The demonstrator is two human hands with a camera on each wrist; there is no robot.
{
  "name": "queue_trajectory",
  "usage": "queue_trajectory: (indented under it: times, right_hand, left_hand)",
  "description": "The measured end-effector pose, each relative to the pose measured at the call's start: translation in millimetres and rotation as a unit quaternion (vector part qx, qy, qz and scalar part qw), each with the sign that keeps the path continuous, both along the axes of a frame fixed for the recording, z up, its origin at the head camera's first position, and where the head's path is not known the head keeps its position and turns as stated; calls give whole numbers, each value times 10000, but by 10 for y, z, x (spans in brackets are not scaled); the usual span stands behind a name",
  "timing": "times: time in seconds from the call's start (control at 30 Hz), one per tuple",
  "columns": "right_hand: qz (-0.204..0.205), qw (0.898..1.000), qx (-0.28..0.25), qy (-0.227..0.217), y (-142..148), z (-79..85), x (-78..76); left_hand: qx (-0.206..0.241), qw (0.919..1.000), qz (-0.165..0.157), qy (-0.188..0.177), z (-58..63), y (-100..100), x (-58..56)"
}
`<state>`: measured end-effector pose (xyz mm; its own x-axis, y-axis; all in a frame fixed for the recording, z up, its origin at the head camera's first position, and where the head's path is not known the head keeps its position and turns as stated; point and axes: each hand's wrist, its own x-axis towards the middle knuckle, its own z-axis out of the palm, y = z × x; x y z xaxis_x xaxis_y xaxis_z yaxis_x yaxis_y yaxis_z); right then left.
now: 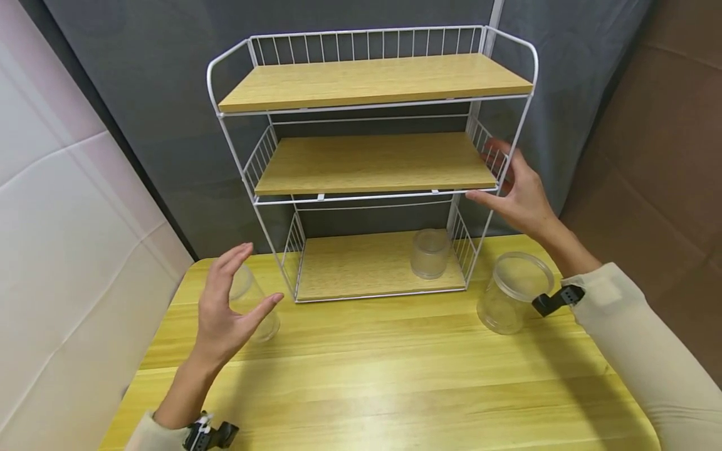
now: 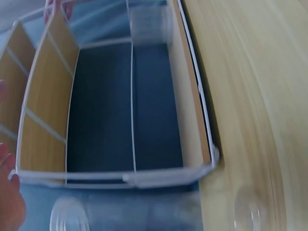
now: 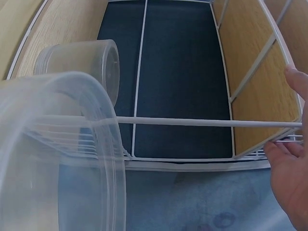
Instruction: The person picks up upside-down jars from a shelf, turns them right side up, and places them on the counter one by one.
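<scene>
While your right hand [image 1: 523, 191] gripped the right side of the white wire rack [image 1: 375, 81], your left hand [image 1: 221, 316] held nothing, its thumb parted widely from its nearly straight fingers. Your right thumb lay against the front edge of the middle shelf [image 1: 378, 164], close to its right corner, and the fingers of that hand were bent around the outside of the side wires. The rack stood upright on the wooden table [image 1: 372, 369], in front of a dark grey curtain [image 1: 141, 94], its three boards one above another. Your left hand was apart from the rack, off its front left corner, and in the head view it partly covered a clear left jar [image 1: 268, 327] standing on the table beside the rack; the blurred left wrist view showed a gap between that jar and your fingers. On the bottom shelf [image 1: 355, 266], towards its right end, stood a small jar [image 1: 430, 254], also clear. A larger right jar [image 1: 504, 304] stood on the table to the right of the rack; your black wrist mount [image 1: 559, 300] overlapped its edge in the head view, and I could not tell whether the two touched. A pale sheet [image 1: 68, 219] hung along your left, and a brown panel [image 1: 648, 156] along your right.
</scene>
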<state>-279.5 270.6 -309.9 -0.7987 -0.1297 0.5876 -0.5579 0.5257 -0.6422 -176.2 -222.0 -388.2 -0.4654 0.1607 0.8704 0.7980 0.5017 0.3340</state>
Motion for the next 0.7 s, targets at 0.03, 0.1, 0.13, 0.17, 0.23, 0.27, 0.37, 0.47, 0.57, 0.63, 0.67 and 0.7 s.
queue_trajectory:
  times: [0.03, 0.1, 0.13, 0.17, 0.23, 0.27, 0.37, 0.47, 0.57, 0.63, 0.67, 0.7]
  right_hand:
    - [-12, 10000, 17, 17, -1, 0, 0]
    - [-21, 10000, 32, 45, 1, -1, -3]
    - [-31, 10000, 41, 61, 3, -1, -4]
    - [-36, 10000, 52, 74, 5, -1, -6]
    - [-30, 9999, 67, 95, 10, -1, -9]
    - [-35, 9999, 76, 100, 12, -1, -9]
    - [-55, 9999, 74, 95, 17, -1, -10]
    - [-61, 9999, 55, 97, 18, -7, -9]
    - [-31, 9999, 39, 120, 14, -20, -15]
    - [-17, 9999, 46, 161, 13, -28, -21]
    - [-3, 9998, 41, 168, 13, -31, -23]
    - [-2, 9999, 41, 167, 14, -31, -22]
  left_hand:
    - [-49, 9999, -96, -69, -6, 40, -12]
    - [-111, 9993, -256, -255, -31, 130, -38]
    - [-131, 9987, -316, -378, -48, 178, -51]
    - [-147, 9976, -381, -553, -62, 228, -61]
    - [-181, 9950, -405, -896, -90, 339, -83]
    - [-212, 9931, -406, -1076, -103, 402, -96]
    - [-301, 9860, -466, -1574, -128, 598, -150]
    - [-327, 9796, -562, -1904, -154, 789, -233]
    - [-225, 9736, -662, -2174, -184, 940, -328]
    - [-145, 9691, -738, -2348, -199, 1026, -386]
    - [-108, 9671, -761, -2424, -207, 1069, -414]
    - [-80, 9651, -814, -2487, -212, 1105, -437]
